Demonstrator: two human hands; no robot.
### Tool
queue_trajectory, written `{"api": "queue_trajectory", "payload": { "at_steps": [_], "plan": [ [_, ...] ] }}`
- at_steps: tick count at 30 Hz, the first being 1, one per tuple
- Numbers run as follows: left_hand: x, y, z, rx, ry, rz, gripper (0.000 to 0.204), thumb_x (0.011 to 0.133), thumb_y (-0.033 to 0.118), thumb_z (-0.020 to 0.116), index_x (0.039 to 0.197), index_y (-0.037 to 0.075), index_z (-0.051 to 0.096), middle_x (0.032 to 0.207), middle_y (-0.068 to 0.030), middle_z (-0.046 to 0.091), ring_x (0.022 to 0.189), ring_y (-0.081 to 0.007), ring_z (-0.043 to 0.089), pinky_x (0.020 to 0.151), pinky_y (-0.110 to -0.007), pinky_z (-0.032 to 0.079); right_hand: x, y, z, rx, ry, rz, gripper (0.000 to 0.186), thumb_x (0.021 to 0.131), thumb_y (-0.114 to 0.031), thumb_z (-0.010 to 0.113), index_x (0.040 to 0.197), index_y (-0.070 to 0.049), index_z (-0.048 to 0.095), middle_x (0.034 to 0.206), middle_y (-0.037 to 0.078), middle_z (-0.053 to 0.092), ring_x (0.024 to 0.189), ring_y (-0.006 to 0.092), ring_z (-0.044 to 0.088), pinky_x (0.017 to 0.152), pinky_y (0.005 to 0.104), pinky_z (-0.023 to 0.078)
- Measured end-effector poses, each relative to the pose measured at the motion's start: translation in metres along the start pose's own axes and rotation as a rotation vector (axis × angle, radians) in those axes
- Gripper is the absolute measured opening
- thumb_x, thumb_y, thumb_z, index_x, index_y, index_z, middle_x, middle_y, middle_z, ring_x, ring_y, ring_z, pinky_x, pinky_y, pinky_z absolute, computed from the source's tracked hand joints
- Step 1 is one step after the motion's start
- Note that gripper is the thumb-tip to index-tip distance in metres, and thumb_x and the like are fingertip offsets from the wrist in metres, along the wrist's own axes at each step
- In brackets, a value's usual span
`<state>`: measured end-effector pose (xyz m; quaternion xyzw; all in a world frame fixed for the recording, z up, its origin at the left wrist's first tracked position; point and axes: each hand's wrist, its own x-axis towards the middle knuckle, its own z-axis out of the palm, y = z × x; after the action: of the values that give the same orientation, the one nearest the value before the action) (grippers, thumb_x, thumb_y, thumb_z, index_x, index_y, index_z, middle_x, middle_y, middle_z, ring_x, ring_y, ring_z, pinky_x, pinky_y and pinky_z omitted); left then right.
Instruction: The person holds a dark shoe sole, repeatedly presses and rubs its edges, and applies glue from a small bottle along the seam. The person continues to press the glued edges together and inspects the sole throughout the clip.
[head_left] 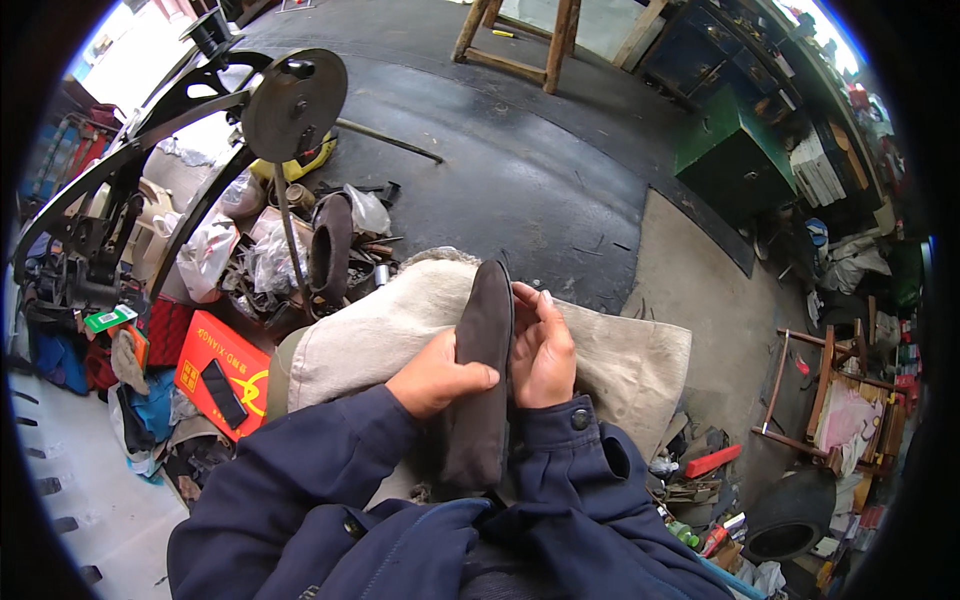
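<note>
A dark brown shoe (478,370) is held on its side above my lap, toe pointing away and the sole edge facing right. My left hand (437,378) grips it from the left, thumb lying across the brown upper; its other fingers are hidden behind or inside the shoe. My right hand (544,352) lies along the sole side with its fingers extended and slightly bent, the fingertips close to or touching the sole near the toe. Under both hands a beige cloth (625,350) covers my lap. A similar brown shoe (331,245) rests among clutter at the left.
A black metal machine with a round wheel (295,105) stands at left. Below it are plastic bags (207,255) and a red box (215,365) bearing a black phone-like object (223,393). A green box (735,150), a tyre (790,515) and a wooden frame (820,400) are on the right.
</note>
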<state>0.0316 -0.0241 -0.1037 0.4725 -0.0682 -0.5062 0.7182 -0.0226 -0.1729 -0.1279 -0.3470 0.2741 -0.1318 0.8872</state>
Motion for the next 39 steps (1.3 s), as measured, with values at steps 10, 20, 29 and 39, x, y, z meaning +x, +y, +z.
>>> {"api": "queue_trajectory", "payload": {
  "at_steps": [10, 20, 29, 39],
  "plan": [
    [-0.005, 0.024, -0.008, -0.260, 0.088, -0.048, 0.048, 0.081, 0.011, 0.064, 0.127, 0.000, 0.054, 0.107, -0.0089, 0.064, 0.095, -0.0178, 0.065, 0.084, -0.032, 0.055, -0.013, -0.010, 0.006, -0.256, -0.216, 0.030, 0.033, 0.100, -0.016, 0.057, 0.127, 0.002, 0.058, 0.124, 0.010, 0.063, 0.114, 0.0154, 0.059, 0.102, 0.0309, 0.045],
    [-0.005, 0.031, -0.009, -0.279, 0.163, -0.025, 0.040, 0.085, 0.011, 0.064, 0.122, -0.001, 0.056, 0.105, -0.0092, 0.065, 0.091, -0.0175, 0.066, 0.084, -0.032, 0.055, -0.018, -0.013, 0.009, -0.292, -0.210, 0.133, 0.036, 0.100, -0.016, 0.059, 0.131, 0.001, 0.055, 0.127, 0.010, 0.061, 0.111, 0.0149, 0.061, 0.095, 0.0303, 0.050],
    [-0.005, 0.028, -0.002, -0.074, 0.162, 0.152, 0.037, 0.089, 0.016, 0.072, 0.121, 0.000, 0.061, 0.109, -0.0056, 0.067, 0.097, -0.0129, 0.065, 0.088, -0.028, 0.052, -0.013, -0.005, 0.008, -0.236, -0.167, -0.043, 0.040, 0.094, -0.009, 0.067, 0.130, 0.003, 0.054, 0.129, 0.014, 0.060, 0.120, 0.0196, 0.057, 0.106, 0.0349, 0.046],
    [-0.014, 0.035, -0.007, -0.232, 0.068, 0.181, 0.046, 0.084, 0.014, 0.071, 0.127, -0.001, 0.059, 0.117, -0.0076, 0.068, 0.107, -0.0175, 0.063, 0.101, -0.032, 0.046, -0.026, -0.025, 0.021, -0.089, -0.313, 0.161, 0.045, 0.094, -0.017, 0.064, 0.134, 0.003, 0.056, 0.126, 0.010, 0.064, 0.115, 0.0169, 0.060, 0.102, 0.0294, 0.043]
  ]
}}
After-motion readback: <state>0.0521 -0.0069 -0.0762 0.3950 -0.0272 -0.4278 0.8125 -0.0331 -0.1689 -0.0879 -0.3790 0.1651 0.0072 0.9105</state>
